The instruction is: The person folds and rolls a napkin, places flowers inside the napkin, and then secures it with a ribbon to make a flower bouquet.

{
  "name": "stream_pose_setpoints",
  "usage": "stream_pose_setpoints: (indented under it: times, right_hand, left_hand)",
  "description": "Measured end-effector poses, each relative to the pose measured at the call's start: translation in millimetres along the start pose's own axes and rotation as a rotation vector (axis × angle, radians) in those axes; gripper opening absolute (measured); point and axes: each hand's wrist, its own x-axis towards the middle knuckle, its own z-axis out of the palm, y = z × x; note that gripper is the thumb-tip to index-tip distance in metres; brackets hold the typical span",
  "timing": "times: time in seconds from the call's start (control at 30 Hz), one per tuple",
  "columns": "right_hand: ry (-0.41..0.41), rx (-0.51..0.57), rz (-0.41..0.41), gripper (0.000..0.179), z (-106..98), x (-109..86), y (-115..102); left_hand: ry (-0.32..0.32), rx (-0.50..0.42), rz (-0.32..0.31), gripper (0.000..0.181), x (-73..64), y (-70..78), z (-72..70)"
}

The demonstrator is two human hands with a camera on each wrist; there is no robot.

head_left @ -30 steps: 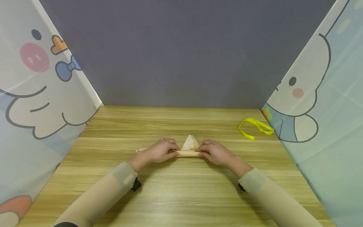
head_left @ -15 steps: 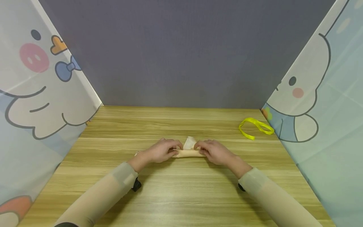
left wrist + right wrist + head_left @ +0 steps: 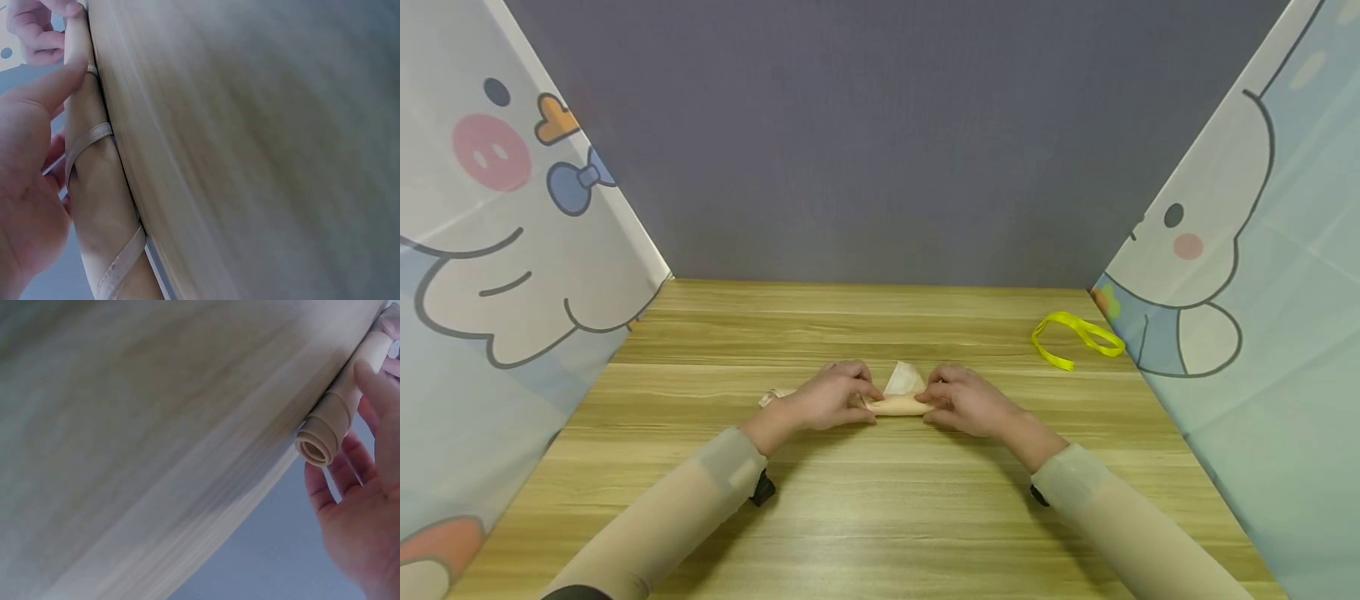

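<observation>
A beige cloth roll (image 3: 898,406) lies crosswise on the wooden table, and a pale pointed flap (image 3: 904,379) sticks up flat behind its middle. The left hand (image 3: 831,398) holds the roll left of the flap, fingers on the far side and thumb in front. To the right of the flap, the right hand (image 3: 967,402) holds the roll the same way. Bands with stitched-looking edges (image 3: 122,265) slant around the roll in the left wrist view. The right wrist view shows its spiral end (image 3: 314,451). Part of the roll is hidden under the hands.
A yellow ribbon-like strip (image 3: 1078,333) lies looped at the back right of the wooden table (image 3: 880,500). A grey panel (image 3: 880,142) stands behind the table. Cartoon-printed sheets (image 3: 550,275) flank both sides.
Fingers and thumbs of both hands have shifted along and around the roll, from curled higher at half a second back to lower now. The flap shows slightly shorter than a second ago.
</observation>
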Motion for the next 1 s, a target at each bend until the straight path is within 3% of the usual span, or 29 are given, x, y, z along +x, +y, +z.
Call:
stream_pose_setpoints:
  times: [0.17,0.5,0.73,1.0]
  right_hand:
    - [-0.007,0.045,-0.028,0.02,-0.7,1.1,-0.3]
    - [-0.056,0.04,0.041,0.02,-0.6,3.1,-0.9]
    - [-0.02,0.064,0.033,0.017,2.8,3.3,0.4]
    - [-0.001,0.011,-0.005,0.014,1.5,0.7,0.3]
  left_hand:
    - [0.007,-0.005,0.03,0.023,0.3,0.3,1.4]
    - [-0.007,-0.043,0.016,0.021,0.6,-0.6,1.0]
    - [-0.014,-0.083,0.011,0.028,1.9,1.4,0.2]
    - [-0.03,-0.019,0.003,0.024,2.1,0.7,1.2]
